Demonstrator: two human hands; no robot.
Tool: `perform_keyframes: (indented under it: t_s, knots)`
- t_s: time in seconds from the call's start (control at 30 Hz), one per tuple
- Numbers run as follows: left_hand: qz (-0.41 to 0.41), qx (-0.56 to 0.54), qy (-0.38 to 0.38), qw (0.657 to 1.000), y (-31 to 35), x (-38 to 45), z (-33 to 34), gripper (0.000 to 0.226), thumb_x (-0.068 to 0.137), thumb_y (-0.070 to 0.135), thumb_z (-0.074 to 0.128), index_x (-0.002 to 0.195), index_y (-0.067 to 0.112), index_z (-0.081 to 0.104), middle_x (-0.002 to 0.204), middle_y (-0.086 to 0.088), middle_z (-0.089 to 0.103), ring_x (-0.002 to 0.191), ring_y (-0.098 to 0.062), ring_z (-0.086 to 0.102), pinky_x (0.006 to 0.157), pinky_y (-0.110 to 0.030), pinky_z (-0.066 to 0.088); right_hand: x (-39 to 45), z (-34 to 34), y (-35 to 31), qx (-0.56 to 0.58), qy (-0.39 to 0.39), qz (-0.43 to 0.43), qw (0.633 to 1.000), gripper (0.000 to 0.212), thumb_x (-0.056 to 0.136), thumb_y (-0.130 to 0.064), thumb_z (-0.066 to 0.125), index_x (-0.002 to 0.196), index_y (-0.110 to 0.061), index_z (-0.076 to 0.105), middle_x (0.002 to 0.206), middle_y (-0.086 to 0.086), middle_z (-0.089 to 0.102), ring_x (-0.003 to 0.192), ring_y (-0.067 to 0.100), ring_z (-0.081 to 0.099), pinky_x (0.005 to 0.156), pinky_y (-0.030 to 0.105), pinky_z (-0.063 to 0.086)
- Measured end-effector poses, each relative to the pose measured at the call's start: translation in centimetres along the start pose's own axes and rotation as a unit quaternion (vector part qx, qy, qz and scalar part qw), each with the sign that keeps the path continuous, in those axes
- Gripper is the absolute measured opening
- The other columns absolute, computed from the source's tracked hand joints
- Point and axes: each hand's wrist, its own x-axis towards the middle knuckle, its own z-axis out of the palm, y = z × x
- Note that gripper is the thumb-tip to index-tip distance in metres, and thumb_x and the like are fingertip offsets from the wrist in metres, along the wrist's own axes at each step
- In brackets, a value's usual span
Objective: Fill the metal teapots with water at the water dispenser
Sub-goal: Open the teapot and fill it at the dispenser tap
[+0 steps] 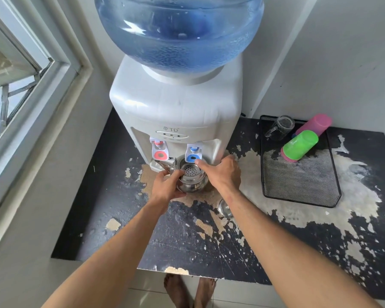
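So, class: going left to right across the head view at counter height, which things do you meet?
Window frame → red tap → teapot, held by the left hand → blue tap, pressed by the right hand → glass mug → green cup → pink cup.

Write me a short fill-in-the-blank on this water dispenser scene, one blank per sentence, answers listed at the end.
1. The right hand presses the tap paddle coloured ____.
2. The left hand steadies the metal ____ under that tap.
3. Its lid lies on the counter, beside the ____ forearm.
4. In the mesh tray, the green cup lies nested in a ____ one.

Answers: blue; teapot; right; pink
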Motion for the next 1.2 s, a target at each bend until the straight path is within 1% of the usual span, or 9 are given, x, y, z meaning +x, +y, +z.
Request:
perform_keyframes:
  t_s: [0.1,0.2,0.3,0.47,0.6,0.73,0.97,1.13,1.2]
  knots:
    - [-0.001,0.004,0.009,1.0,0.1,0.1,0.1,0.069,0.085,0.035,0.081,0.14,0.006,0.052,0.106,-0.015,0.075,0.084,-0.032,0.081,0.063,-0.039,0.066,0.1,0.0,-0.1,0.0,0.006,-0.002,1.0,0.098,0.061,-0.076,0.082,0.127,-0.012,0.05,0.119,0.007,0.065,0.103,0.029,0.068,0.08,0.044,0.062]
    - [0.003,0.005,0.014,1.0,0.2,0.2,0.3,0.065,0.083,0.037,0.081,0.135,0.006,0.056,0.103,-0.013,0.075,0.079,-0.027,0.081,0.061,-0.038,0.065,0.1,0.1,-0.6,0.008,0.021,-0.001,1.0,0.09,0.061,-0.074,0.083,0.119,-0.012,0.053,0.113,0.006,0.067,0.098,0.028,0.068,0.078,0.043,0.061]
    - [0.005,0.007,0.01,1.0,0.1,0.4,0.3,0.064,0.085,0.037,0.08,0.135,0.004,0.055,0.103,-0.014,0.076,0.075,-0.024,0.081,0.062,-0.038,0.065,0.1,0.4,-1.3,0.023,0.035,0.017,0.999,0.084,0.061,-0.075,0.083,0.111,-0.012,0.057,0.106,0.004,0.07,0.091,0.027,0.069,0.071,0.038,0.058]
    - [0.005,0.019,0.01,1.0,0.3,0.5,0.2,0.064,0.088,0.036,0.079,0.138,0.006,0.052,0.108,-0.015,0.076,0.078,-0.024,0.081,0.062,-0.037,0.066,0.4,1.1,-2.4,0.048,0.044,0.058,0.996,0.086,0.058,-0.077,0.084,0.108,-0.013,0.057,0.101,0.003,0.067,0.082,0.024,0.068,0.064,0.035,0.057]
    - [0.004,0.021,0.003,1.0,0.5,0.5,0.1,0.061,0.088,0.035,0.079,0.136,0.008,0.052,0.105,-0.014,0.076,0.076,-0.024,0.081,0.059,-0.036,0.065,0.8,1.3,-2.5,0.045,0.048,0.068,0.996,0.094,0.058,-0.077,0.084,0.116,-0.011,0.053,0.109,0.005,0.065,0.09,0.026,0.068,0.075,0.044,0.061]
    - [0.002,0.02,-0.001,1.0,0.6,0.6,0.0,0.059,0.088,0.035,0.079,0.135,0.009,0.053,0.101,-0.013,0.077,0.072,-0.024,0.081,0.057,-0.035,0.065,1.2,1.2,-2.4,0.032,0.045,0.071,0.996,0.1,0.054,-0.081,0.083,0.118,-0.01,0.052,0.112,0.008,0.067,0.095,0.028,0.068,0.079,0.047,0.061]
    - [0.0,0.016,-0.006,1.0,0.4,0.8,0.0,0.059,0.087,0.037,0.079,0.132,0.007,0.055,0.097,-0.012,0.077,0.071,-0.025,0.081,0.057,-0.035,0.064,1.6,1.2,-2.2,0.034,0.039,0.072,0.996,0.101,0.053,-0.082,0.082,0.119,-0.011,0.055,0.11,0.007,0.069,0.094,0.027,0.07,0.078,0.045,0.062]
    - [-0.003,0.017,-0.005,1.0,0.4,1.0,0.0,0.058,0.087,0.039,0.078,0.13,0.009,0.055,0.101,-0.012,0.077,0.072,-0.023,0.081,0.059,-0.036,0.065,1.7,1.2,-2.1,0.029,0.05,0.065,0.996,0.102,0.051,-0.082,0.083,0.119,-0.012,0.054,0.11,0.006,0.068,0.093,0.027,0.069,0.077,0.045,0.062]
    - [-0.004,0.018,-0.004,1.0,0.5,1.0,0.0,0.056,0.087,0.039,0.078,0.128,0.009,0.055,0.095,-0.01,0.079,0.071,-0.023,0.081,0.059,-0.036,0.064,1.7,1.2,-2.1,0.026,0.051,0.065,0.996,0.101,0.052,-0.082,0.083,0.118,-0.012,0.054,0.109,0.006,0.067,0.093,0.026,0.068,0.077,0.044,0.061]
